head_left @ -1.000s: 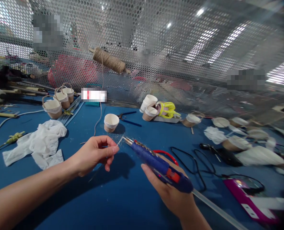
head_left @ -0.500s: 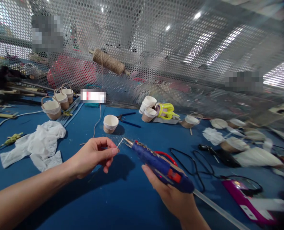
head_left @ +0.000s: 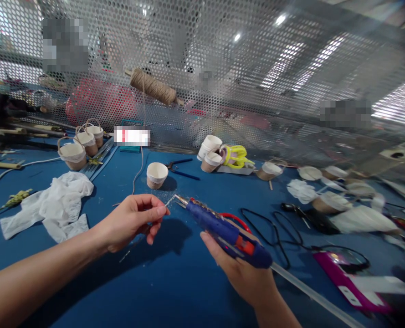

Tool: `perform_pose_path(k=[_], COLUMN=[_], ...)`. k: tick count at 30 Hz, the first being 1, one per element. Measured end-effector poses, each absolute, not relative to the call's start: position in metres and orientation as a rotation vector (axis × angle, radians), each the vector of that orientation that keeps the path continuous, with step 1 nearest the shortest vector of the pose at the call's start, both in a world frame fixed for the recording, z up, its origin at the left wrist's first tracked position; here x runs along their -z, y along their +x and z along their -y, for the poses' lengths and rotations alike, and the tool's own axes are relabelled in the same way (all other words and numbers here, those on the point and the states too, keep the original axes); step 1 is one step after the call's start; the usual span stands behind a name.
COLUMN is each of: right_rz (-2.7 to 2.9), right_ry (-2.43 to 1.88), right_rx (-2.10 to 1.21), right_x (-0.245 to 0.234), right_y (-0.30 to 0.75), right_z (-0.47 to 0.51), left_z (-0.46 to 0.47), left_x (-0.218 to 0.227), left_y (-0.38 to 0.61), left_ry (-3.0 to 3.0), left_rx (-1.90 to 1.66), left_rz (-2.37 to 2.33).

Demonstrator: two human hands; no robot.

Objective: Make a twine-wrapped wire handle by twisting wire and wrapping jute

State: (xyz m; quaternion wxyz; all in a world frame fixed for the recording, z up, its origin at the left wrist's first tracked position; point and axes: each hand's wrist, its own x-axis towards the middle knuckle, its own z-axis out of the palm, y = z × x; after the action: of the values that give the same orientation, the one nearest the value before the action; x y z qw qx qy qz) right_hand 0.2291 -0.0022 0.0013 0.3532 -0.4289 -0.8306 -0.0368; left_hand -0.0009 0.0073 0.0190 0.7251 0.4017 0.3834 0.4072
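Note:
My left hand (head_left: 139,218) pinches a thin whitish strand (head_left: 170,200) between thumb and forefinger; whether it is string or glue I cannot tell. The strand's far end meets the metal nozzle of a blue hot glue gun (head_left: 219,228). My right hand (head_left: 238,269) is wrapped round the gun's body, and a clear glue stick (head_left: 311,294) sticks out of its rear. Just beyond my left hand stands a small white-lined paper cup (head_left: 157,175), upright and without a handle. Blue-handled pliers (head_left: 183,169) lie behind the cup.
Small handled baskets (head_left: 73,157) stand back left, near crumpled white fabric (head_left: 64,205). A twine spool (head_left: 152,86) hangs on the perforated metal screen (head_left: 223,82). Yellow-handled scissors (head_left: 235,156) rest by stacked cups (head_left: 209,146). Black cable (head_left: 274,228) and a magenta device (head_left: 349,282) lie right.
The glue gun has shifted slightly left, and its nozzle now meets the strand's end. My left hand has moved slightly left, keeping its pinch. The view has shifted a little.

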Motion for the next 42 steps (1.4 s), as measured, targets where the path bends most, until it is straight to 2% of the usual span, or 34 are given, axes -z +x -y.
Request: perform_pose_path(k=[11, 20, 29, 37, 42], right_rz=[2.253, 2.145, 2.330, 2.355, 2.307], right_ry=[-0.883, -1.089, -0.976, -0.852, -1.015], right_rx=[0.447, 0.110, 0.456, 0.580, 0.339], right_x=[-0.011, -0.010, -0.002, -0.010, -0.001], right_y=[0.227, 0.221, 0.235, 0.232, 0.237], right_z=[0.000, 0.003, 0.002, 0.002, 0.003], left_z=[-0.007, -0.007, -0.007, -0.007, -0.007], left_x=[-0.020, -0.022, -0.022, -0.022, -0.022], left_y=[-0.002, -0.002, -0.001, 0.000, -0.001], left_ry=[0.860, 0.843, 0.830, 0.821, 0.810], left_rx=[-0.910, -0.912, -0.933, -0.929, -0.919], left_rz=[-0.804, -0.802, -0.803, -0.797, -0.804])
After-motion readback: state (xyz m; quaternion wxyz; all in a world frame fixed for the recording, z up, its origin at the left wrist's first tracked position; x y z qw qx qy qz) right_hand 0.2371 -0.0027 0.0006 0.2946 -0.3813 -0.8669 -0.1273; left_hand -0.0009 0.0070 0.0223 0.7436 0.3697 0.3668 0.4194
